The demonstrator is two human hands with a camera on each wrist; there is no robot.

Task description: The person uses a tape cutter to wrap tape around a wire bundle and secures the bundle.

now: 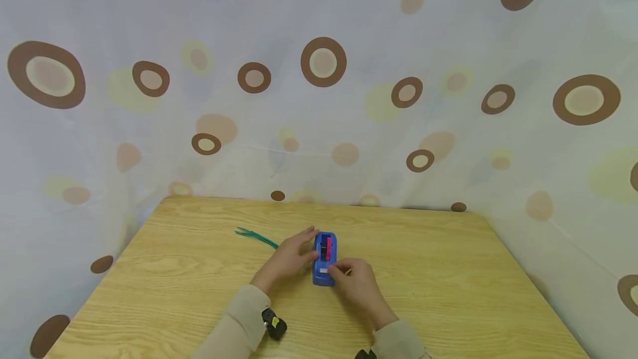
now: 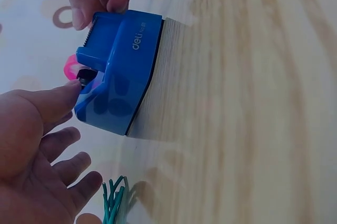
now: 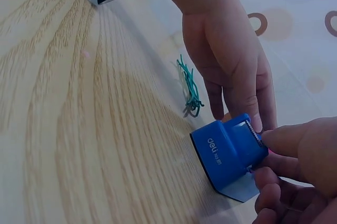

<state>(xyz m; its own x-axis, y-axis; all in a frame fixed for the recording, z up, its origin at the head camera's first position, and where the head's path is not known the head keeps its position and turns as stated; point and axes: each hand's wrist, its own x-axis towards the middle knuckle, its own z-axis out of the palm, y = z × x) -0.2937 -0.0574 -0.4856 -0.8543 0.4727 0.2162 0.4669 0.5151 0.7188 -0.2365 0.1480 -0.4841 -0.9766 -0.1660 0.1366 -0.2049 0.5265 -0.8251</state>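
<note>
A blue tape dispenser (image 1: 323, 280) marked "deli" stands upright on the wooden table, a pink-cored wheel (image 1: 329, 248) in its well. Beside its left side is my left hand (image 1: 290, 256), thumb at the wheel's hub in the left wrist view, the other fingers spread loosely away from the body. My right hand (image 1: 358, 284) is at the near end, its fingertips right at the serrated cutter (image 3: 254, 132) and the other fingers curled. I cannot tell whether a tape end lies between those fingertips. The dispenser (image 2: 126, 71) also shows side-on in the left wrist view.
A bundle of thin green strands (image 1: 256, 236) lies left of the dispenser, partly behind my left hand. The wooden table (image 1: 423, 248) ends at the back against a patterned cloth (image 1: 349, 115). A black wrist camera (image 1: 274, 324) sits on my left cuff.
</note>
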